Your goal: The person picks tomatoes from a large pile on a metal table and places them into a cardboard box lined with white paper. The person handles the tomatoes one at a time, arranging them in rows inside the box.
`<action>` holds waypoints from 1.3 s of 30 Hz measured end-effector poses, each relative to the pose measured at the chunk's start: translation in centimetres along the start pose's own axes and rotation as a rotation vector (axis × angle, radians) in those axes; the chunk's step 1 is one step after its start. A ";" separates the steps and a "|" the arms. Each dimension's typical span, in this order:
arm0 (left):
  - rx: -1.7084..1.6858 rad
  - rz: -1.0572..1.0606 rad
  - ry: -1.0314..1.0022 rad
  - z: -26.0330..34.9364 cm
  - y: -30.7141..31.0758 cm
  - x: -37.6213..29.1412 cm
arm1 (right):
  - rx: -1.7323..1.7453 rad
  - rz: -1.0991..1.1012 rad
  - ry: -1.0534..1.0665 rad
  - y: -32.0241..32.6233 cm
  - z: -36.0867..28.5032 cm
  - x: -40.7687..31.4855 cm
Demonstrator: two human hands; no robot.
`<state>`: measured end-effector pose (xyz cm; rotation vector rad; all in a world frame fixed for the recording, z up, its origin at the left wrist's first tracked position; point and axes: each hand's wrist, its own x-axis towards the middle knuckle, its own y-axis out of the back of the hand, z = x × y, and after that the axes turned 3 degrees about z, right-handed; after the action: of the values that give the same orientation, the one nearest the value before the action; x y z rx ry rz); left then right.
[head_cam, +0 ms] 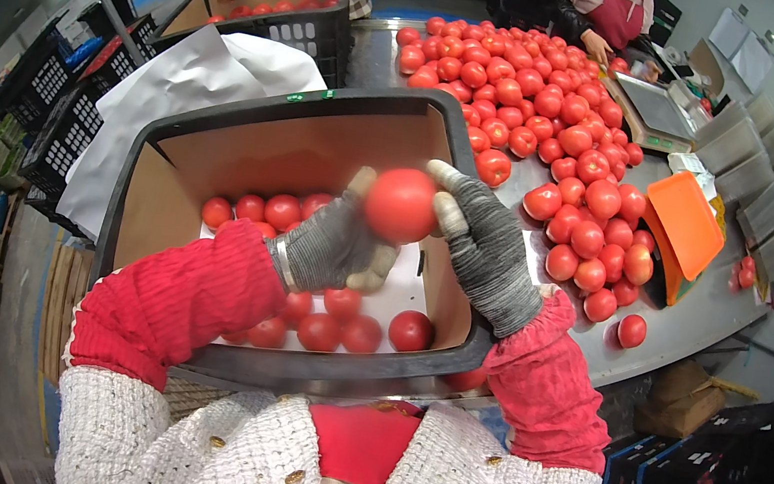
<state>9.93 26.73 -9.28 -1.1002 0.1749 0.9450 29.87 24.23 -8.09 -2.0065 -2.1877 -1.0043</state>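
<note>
Over a lined black plastic crate [378, 371], a single red tomato [402, 205] is held up between my two gloved hands. My left hand [335, 245], in a grey knit glove with pale fingertips, cups it from the left. From the right, the thumb and fingers of my right hand [496, 248] press against its side. Below them, several tomatoes [319, 332] lie on white paper in the crate's near part. Another row of tomatoes [282, 212] runs along the far left, partly hidden by my left hand. Brown cardboard [281, 142] lines the crate walls.
A large tomato pile [532, 90] covers much of the metal table [675, 341]. Right of it are a weighing scale [651, 109] and an orange plastic scoop [686, 225]. White paper [191, 89] drapes beyond the crate. Two people work opposite; one holds tomatoes over another crate [312, 40].
</note>
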 end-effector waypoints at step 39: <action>1.096 0.213 0.050 0.1 6.2 10.3 | 0.765 -0.043 -0.420 -0.6 -0.8 2.8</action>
<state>11.77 33.37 -19.16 -0.0862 0.7606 0.8174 28.53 26.39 -6.52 -1.8690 -2.2728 0.2917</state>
